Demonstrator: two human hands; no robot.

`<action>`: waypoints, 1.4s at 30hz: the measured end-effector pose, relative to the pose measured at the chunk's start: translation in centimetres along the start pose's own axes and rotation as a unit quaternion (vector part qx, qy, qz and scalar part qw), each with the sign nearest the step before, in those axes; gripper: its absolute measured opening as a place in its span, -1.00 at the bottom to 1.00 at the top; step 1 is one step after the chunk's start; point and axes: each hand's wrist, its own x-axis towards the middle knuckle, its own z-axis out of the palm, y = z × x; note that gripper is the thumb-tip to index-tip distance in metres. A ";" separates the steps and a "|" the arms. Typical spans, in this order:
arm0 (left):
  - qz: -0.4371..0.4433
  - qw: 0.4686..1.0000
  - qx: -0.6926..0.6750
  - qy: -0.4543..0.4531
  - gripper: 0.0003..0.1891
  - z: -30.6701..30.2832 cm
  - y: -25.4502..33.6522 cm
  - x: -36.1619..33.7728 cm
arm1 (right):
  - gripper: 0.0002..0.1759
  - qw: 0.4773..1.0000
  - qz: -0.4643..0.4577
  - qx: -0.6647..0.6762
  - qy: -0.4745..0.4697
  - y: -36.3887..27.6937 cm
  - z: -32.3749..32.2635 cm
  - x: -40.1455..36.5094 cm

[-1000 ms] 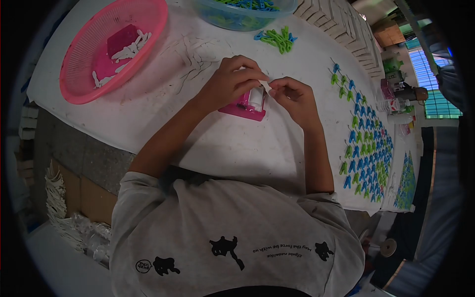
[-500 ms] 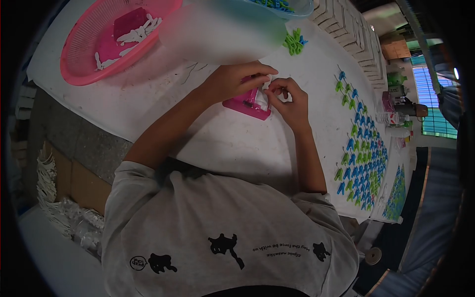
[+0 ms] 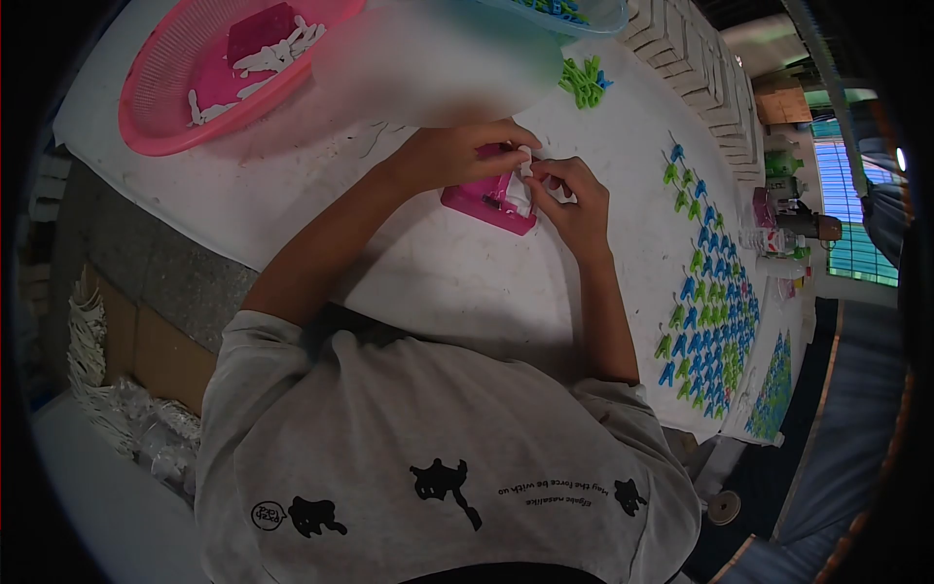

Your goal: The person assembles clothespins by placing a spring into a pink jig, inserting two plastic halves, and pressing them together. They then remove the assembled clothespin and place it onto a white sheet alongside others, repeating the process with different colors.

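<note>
A small pink box (image 3: 486,212) sits on the white-covered table in front of me, with white pieces (image 3: 519,195) in it. My left hand (image 3: 457,156) reaches over the box's far side, thumb and forefinger closing on a small white piece (image 3: 526,162). From the other side, my right hand (image 3: 576,202) pinches at the same white piece, its fingertips nearly meeting those of the left. The exact shape of the piece is largely covered by the fingers.
A pink basket (image 3: 146,97) at the far left holds white pieces and a darker pink block. Green clips (image 3: 584,82) lie beyond my hands, near a blue tub (image 3: 608,18). Rows of blue and green clips (image 3: 710,307) cover the right side. White stacks (image 3: 681,58) line the back.
Both hands stay at the box with almost the same grip; the white piece shows a little more between the fingertips. The whole view has shifted slightly.
</note>
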 end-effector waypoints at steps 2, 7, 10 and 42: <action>0.011 1.000 0.014 -0.009 -0.87 -0.3 -0.3 -0.1 | -0.75 1.000 -0.004 -0.009 -0.006 -0.2 -0.2 0.0; 0.008 0.997 0.003 -0.077 -0.89 -1.2 -1.0 -0.2 | -0.72 1.000 -0.006 -0.008 -0.015 0.5 -0.3 -0.5; -0.007 0.994 0.006 -0.107 -0.88 -1.1 -1.4 -0.4 | -0.70 0.999 -0.023 -0.021 -0.027 0.9 -0.6 -0.9; -0.082 0.994 -0.004 -0.074 -0.90 1.9 -1.0 -0.8 | -0.51 0.999 -0.022 -0.011 -0.031 -2.5 -2.7 2.9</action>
